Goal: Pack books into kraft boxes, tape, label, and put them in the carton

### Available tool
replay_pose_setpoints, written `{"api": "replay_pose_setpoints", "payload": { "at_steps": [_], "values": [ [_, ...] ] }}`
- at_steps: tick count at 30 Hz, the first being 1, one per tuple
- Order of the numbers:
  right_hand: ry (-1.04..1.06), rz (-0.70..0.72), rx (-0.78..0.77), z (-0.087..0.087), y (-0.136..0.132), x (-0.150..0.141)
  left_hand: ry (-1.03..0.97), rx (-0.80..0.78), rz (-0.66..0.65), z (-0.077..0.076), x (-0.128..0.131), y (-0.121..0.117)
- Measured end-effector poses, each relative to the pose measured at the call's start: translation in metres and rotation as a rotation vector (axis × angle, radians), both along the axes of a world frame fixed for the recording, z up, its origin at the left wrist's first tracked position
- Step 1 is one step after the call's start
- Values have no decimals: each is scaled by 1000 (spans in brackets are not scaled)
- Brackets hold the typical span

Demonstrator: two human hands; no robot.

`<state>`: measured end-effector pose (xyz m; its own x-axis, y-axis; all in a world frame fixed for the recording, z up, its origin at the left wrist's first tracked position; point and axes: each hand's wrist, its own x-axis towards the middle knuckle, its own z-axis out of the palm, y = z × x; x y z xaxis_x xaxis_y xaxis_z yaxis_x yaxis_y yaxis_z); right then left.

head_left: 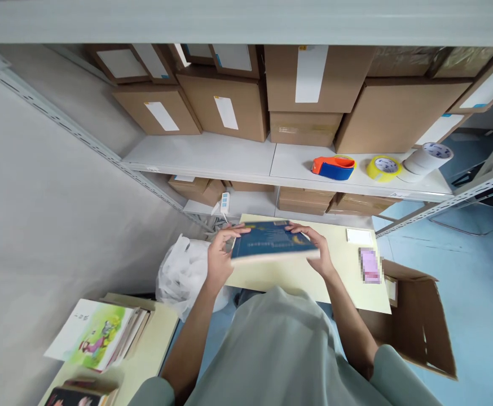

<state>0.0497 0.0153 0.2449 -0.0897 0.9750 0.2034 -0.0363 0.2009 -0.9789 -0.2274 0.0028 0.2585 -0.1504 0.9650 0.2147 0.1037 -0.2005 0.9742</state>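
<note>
A dark blue book (272, 239) with pale page edges is held level above the cream table (267, 276), slightly blurred. My left hand (222, 248) grips its left side, fingers over the cover. On the opposite side, my right hand (317, 248) is closed round the book's right edge with fingertips on top. Both thumbs are mostly hidden. To the right on the table lie a white rectangular item (359, 236) and a pixelated pink item (370, 265).
A shelf (212, 149) ahead holds several cardboard boxes (225, 104), an orange-and-blue tape dispenser (334, 168) and tape rolls (383, 168). An open carton (424, 321) stands right on the floor. Left are a white plastic bag (183, 270) and stacked books (102, 332).
</note>
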Motion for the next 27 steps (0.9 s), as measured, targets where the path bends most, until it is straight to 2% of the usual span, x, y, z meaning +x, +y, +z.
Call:
{"api": "replay_pose_setpoints", "payload": {
  "at_steps": [3,5,13,22,25,27],
  "values": [
    [24,-10,84,7,1,-1,85,80,-17,13,-1,-4],
    [16,-32,119,6,2,-1,93,108,-11,16,0,-5],
    [-15,-47,243,-9,7,5,165,185,-4,7,-1,-3],
    [-79,-75,241,-10,2,11,213,104,-6,15,-4,-10],
    [-77,-179,154,-16,0,7,287,81,23,12,-9,-9],
    [-66,-210,81,-20,0,5,299,34,-6,9,-12,-7]
  ]
}}
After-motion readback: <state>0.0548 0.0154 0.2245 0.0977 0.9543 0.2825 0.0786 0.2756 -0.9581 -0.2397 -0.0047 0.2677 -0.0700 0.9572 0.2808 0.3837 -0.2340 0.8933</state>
